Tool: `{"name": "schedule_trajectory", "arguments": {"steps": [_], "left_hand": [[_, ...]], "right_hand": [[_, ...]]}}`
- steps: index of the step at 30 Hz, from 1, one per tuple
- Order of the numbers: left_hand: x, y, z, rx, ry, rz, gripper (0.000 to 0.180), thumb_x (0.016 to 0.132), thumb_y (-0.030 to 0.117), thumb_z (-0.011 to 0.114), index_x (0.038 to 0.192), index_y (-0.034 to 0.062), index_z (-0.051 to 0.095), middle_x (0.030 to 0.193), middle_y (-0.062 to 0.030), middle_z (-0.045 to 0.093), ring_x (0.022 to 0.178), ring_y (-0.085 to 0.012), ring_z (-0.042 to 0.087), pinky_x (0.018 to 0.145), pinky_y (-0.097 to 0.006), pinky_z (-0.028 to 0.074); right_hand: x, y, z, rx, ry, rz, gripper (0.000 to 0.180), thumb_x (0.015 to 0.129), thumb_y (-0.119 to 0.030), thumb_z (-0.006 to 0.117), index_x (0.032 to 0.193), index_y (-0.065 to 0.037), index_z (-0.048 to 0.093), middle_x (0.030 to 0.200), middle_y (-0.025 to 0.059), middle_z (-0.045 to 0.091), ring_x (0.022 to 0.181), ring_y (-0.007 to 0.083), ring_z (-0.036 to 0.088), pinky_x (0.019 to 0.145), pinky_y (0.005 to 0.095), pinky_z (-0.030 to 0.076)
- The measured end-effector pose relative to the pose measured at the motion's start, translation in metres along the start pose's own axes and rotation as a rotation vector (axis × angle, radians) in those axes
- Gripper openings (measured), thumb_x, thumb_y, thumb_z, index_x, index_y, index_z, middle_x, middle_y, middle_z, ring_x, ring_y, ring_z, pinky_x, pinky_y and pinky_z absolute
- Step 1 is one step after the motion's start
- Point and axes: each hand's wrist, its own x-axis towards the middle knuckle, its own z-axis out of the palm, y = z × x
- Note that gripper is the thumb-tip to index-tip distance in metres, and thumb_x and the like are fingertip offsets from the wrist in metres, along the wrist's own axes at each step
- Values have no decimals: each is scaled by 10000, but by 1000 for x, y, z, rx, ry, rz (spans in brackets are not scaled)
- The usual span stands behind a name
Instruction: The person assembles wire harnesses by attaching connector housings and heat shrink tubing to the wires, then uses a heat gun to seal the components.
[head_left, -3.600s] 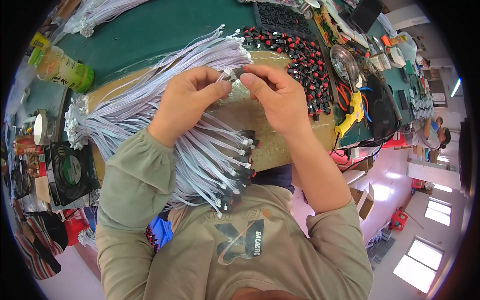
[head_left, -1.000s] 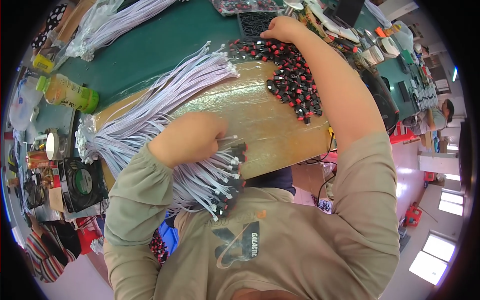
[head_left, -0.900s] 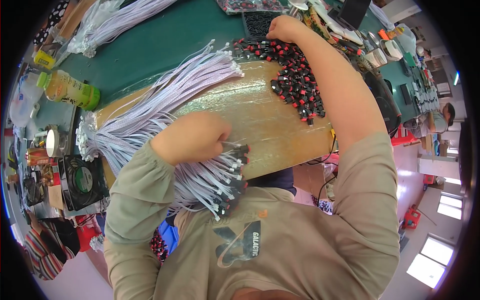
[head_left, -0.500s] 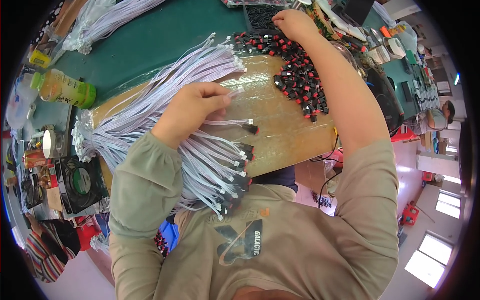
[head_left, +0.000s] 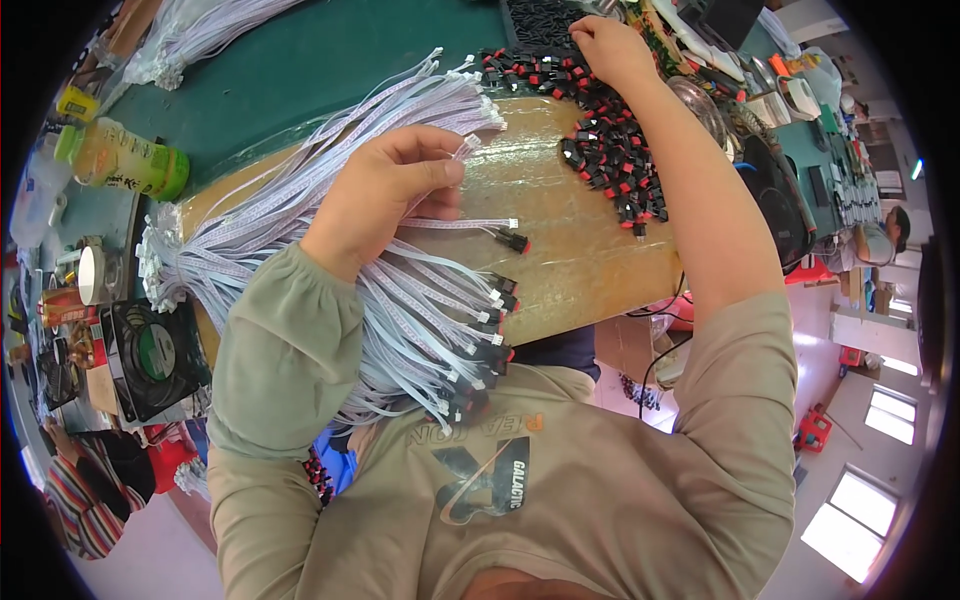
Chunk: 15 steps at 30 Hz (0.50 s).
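Left hand (head_left: 385, 195) sits on fan of pale ribbon cables (head_left: 300, 215), thumb and fingertips pinching end of one cable near its small white connector (head_left: 468, 143). Right hand (head_left: 612, 48) stretched far forward onto pile of red-and-black switches (head_left: 612, 160), fingers curled down; can't tell if it's got one. Both piles lie on tan wooden board (head_left: 560, 260) over green mat (head_left: 330, 60). Finished cables with switches hang off near edge (head_left: 470, 350). Green-capped bottle (head_left: 125, 160) far left, black fan (head_left: 150, 355) lower left.
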Motion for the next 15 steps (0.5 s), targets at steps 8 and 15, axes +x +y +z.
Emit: {"name": "schedule_trajectory", "arguments": {"steps": [8, 15], "left_hand": [[0, -4, -6, -101, 56, 10, 185, 854, 76, 669, 1019, 7, 623, 906, -49, 634, 757, -145, 628, 699, -289, 546], [4, -6, -5, -95, 19, 41, 157, 838, 70, 682, 965, 8, 614, 875, -53, 636, 734, -152, 632, 686, -285, 548]], "right_hand": [[-35, -86, -81, 779, 29, 229, 189, 826, -171, 616, 960, -63, 694, 905, 183, 676, 871, 313, 660, 791, 392, 513], [-119, -118, -84, 1303, -214, 269, 196, 870, -201, 656, 999, -57, 691, 776, 5, 651, 734, 73, 579, 669, 235, 464]]}}
